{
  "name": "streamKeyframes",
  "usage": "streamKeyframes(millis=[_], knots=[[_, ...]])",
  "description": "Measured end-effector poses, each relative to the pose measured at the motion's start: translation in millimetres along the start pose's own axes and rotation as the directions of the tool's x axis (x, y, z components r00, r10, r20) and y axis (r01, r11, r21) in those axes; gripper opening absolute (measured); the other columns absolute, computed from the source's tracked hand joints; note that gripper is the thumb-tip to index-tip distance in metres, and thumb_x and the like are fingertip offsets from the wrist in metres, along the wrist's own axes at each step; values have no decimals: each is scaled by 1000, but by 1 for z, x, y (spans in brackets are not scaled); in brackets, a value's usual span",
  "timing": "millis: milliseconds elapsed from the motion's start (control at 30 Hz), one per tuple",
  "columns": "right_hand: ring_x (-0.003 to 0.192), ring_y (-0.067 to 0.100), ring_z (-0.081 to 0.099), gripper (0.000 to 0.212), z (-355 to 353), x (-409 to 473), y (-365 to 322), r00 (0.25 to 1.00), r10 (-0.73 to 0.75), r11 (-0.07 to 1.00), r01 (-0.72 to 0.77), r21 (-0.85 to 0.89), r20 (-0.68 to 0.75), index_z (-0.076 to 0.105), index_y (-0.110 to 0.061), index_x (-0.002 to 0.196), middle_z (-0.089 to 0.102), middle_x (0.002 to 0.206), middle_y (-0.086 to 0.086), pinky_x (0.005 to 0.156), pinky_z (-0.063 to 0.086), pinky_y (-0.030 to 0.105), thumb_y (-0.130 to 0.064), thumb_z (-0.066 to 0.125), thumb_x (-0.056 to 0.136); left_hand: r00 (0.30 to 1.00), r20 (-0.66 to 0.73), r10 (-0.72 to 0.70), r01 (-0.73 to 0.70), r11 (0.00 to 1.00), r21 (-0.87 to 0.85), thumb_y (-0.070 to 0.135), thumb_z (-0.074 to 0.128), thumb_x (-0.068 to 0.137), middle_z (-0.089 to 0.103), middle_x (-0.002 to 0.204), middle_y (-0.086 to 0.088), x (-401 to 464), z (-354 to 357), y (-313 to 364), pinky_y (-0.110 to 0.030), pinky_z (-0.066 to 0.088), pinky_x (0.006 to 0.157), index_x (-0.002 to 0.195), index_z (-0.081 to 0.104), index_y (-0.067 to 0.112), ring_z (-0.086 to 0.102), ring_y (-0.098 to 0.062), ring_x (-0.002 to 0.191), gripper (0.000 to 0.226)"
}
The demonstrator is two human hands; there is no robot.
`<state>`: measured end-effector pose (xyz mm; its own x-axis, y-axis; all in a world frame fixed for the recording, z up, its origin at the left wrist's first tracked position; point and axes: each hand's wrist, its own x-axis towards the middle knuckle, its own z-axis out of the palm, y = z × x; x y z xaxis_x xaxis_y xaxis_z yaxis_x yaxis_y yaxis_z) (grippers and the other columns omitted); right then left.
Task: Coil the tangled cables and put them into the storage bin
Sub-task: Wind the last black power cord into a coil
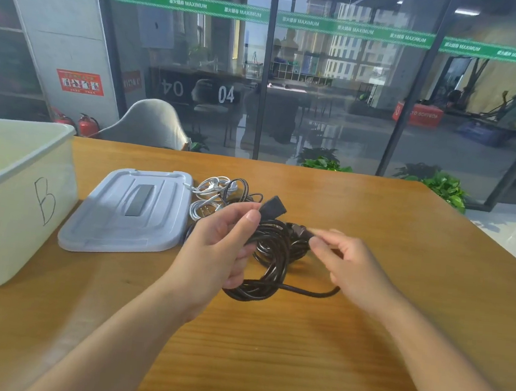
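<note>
- The table (375, 206) carries it all, wood top spread under both your grips, so the cable can sag onto it while you work.
- Far left of your left grip sits the storage bin (13, 203), marked B and open on top, ready to take coils.
- Its lid (129, 211) lies flat just left of that grip, between bin and cables, out of the way of the drop.
- The black cable (271, 259) hangs in loose loops between your grips, lower loops resting on the table; it looks part gathered, not yet a tidy coil.
- Your left hand (217, 248) is curled round the bundle, thumb pressing near the black connector (273, 207) that sticks up above it, which pins the loops.
- Your right hand (351, 264) pinches the plug end (300, 231) at its fingertips, probably to feed it round; blur hides finer detail.
- Just beyond your left grip wait the white cables (209, 197), tangled with a thin dark one.
</note>
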<state>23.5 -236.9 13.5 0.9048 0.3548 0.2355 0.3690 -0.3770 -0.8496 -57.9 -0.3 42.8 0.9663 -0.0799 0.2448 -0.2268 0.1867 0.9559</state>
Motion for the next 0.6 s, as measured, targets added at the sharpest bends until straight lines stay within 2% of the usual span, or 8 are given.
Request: streamKeyframes(millis=[33, 67, 100, 167, 233, 333, 467, 600], knots=[[88, -3, 68, 25, 4, 1, 1, 999, -29, 999, 30, -44, 19, 72, -38, 127, 72, 98, -23, 80, 47, 15, -32, 59, 106, 1000, 18, 4, -4, 1000, 14, 47, 58, 101, 25, 72, -6, 0, 1, 0, -22, 25, 42, 119, 71, 32, 22, -12, 50, 26], [101, 0, 69, 23, 9, 1, 1, 999, -43, 998, 44, -53, 25, 71, -39, 124, 73, 106, -20, 89, 49, 21, -31, 62, 104, 999, 31, 4, -5, 1000, 20, 48, 58, 99, 24, 75, -9, -1, 2, -1, -23, 25, 42, 119, 71, 33, 22, -12, 50, 28], [103, 4, 70, 20, 12, 0, 0, 998, -50, 998, 51, -33, 26, 70, -39, 119, 74, 107, -16, 90, 50, 22, -30, 65, 103, 999, 40, 3, -4, 1000, 18, 49, 58, 98, 23, 75, -10, -1, 4, -2, -23, 24, 42, 119, 70, 33, 21, -13, 50, 29], [87, 3, 69, 11, 18, -1, -3, 998, -51, 997, 50, 56, 27, 70, -37, 109, 75, 99, -10, 74, 49, 16, -30, 69, 101, 999, 47, 4, -5, 1000, 8, 48, 58, 98, 26, 73, -6, -1, 5, -3, -23, 23, 42, 121, 70, 32, 21, -13, 50, 30], [69, 1, 60, 7, 20, -4, -6, 998, -32, 985, 22, 170, 57, 74, -32, 105, 74, 90, -6, 61, 43, 15, -30, 68, 102, 999, 40, 13, -13, 1000, -8, 47, 57, 99, 26, 71, -5, 0, 4, -3, -23, 23, 42, 121, 70, 31, 21, -13, 50, 30], [61, 1, 53, 19, 23, -9, -11, 990, -7, 965, -30, 260, 140, 77, -24, 107, 67, 79, -9, 53, 40, 17, -27, 58, 107, 1000, 4, 19, -19, 999, -42, 47, 58, 98, 30, 68, -1, 1, 3, -3, -22, 22, 41, 114, 72, 34, 21, -11, 49, 25], [69, 6, 55, 29, 31, -12, -20, 975, -22, 926, -63, 372, 221, 71, -4, 120, 72, 88, -3, 62, 44, 22, -21, 49, 111, 1000, -13, 24, -24, 1000, -16, 48, 59, 97, 32, 67, 1, 0, 4, -3, -21, 25, 40, 113, 72, 35, 22, -12, 49, 24], [95, 25, 60, 30, 33, -12, -23, 969, 14, 876, -131, 465, 246, 70, -7, 127, 75, 113, 13, 80, 44, 41, -21, 51, 109, 999, -26, 23, -24, 1000, -15, 49, 58, 98, 34, 66, 4, 1, 5, -2, -20, 26, 39, 111, 73, 37, 23, -10, 48, 23]])
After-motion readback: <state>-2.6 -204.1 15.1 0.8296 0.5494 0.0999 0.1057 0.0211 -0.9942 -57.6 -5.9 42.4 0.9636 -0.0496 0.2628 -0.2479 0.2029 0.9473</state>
